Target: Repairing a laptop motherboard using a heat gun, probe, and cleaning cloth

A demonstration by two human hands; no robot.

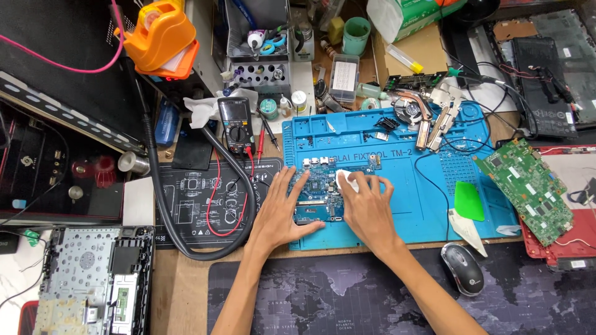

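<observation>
A blue circuit board point(318, 186) lies on the blue silicone work mat point(428, 186) in front of me. My left hand point(280, 214) rests flat on the board's left and lower edge, fingers spread, holding it down. My right hand point(367, 208) presses a small white wad of tissue point(345, 181) onto the board's right part, fingers closed over it.
A green circuit board point(532, 189) lies right of the mat, with a green plastic pry tool point(469, 201) and a computer mouse point(463, 268) nearby. A multimeter point(236, 124) with red leads and a thick black hose point(186, 239) sit to the left. An opened laptop chassis point(93, 282) lies at bottom left.
</observation>
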